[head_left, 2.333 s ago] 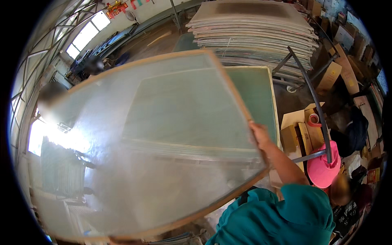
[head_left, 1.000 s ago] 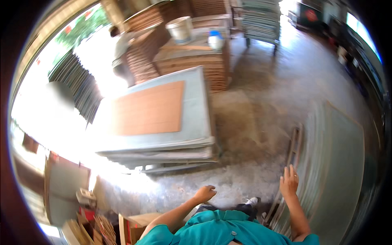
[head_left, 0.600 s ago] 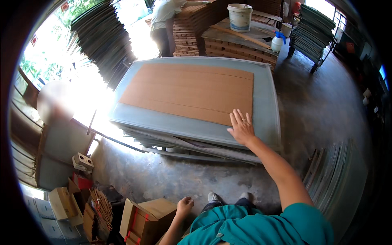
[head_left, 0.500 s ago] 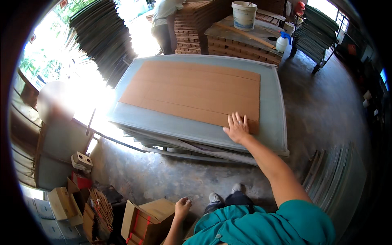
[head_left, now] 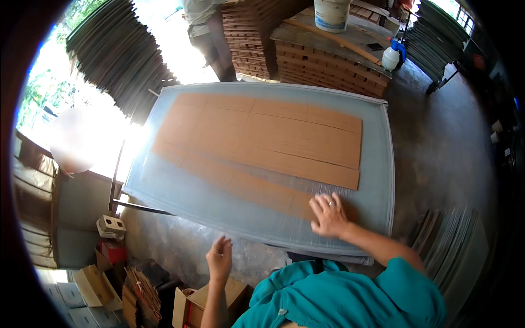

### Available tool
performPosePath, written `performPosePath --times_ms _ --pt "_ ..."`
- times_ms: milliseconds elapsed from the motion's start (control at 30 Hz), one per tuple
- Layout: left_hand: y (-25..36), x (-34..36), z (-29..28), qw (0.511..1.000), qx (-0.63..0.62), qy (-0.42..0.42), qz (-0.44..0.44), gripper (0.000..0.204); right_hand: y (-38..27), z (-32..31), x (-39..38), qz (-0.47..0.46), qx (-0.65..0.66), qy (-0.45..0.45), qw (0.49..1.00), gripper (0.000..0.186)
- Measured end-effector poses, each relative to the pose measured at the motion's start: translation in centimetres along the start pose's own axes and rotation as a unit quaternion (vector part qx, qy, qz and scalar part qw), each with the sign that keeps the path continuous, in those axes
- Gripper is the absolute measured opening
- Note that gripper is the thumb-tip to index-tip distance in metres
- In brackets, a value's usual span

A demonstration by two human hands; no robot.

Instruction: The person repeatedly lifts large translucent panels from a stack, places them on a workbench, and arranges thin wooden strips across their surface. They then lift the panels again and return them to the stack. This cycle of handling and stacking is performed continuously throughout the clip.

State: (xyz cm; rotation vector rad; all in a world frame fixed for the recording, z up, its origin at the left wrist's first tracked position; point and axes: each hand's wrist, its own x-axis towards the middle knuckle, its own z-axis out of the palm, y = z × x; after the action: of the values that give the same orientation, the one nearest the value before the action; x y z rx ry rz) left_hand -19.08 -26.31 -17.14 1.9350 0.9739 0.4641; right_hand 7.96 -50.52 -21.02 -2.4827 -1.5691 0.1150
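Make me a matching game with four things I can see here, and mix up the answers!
Things:
1. right hand
2. cardboard sheet
3. spray bottle
4. shirt

Clues:
A. white with a blue top
B. teal
C. wears a ring on one finger
D. brown, with straight lines across it

Right pairs: 1-C, 2-D, 3-A, 4-B
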Motion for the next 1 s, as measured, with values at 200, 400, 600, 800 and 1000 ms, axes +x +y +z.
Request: performPosePath --times_ms 200,400,600,800,1000 --pt "5.2 9.9 0.9 0.971 0.164 -0.027 0.172 0.032 6.2 -2.3 6.2 0.028 -0.008 0.083 0.996 0.065" --pt "6.1 21.5 2.0 0.824 0.452 -0.162 0.3 0.076 3.5 -2.1 3.1 0.063 0.037 -0.044 0.996 0.079" --pt "6.3 31.5 2.9 0.716 0.521 -0.332 0.326 0.085 2.3 -4.1 3.8 0.139 0.031 -0.065 0.988 0.073" --pt "0.4 32.0 0.7 0.622 0.442 -0.268 0.587 0.033 2.4 -3.5 0.5 0.139 -0.096 0.028 0.985 0.055" --pt "2.5 34.5 -2.1 0.714 0.343 -0.406 0.455 0.059 -0.1 -5.5 6.1 0.214 0.023 -0.018 0.976 0.06"
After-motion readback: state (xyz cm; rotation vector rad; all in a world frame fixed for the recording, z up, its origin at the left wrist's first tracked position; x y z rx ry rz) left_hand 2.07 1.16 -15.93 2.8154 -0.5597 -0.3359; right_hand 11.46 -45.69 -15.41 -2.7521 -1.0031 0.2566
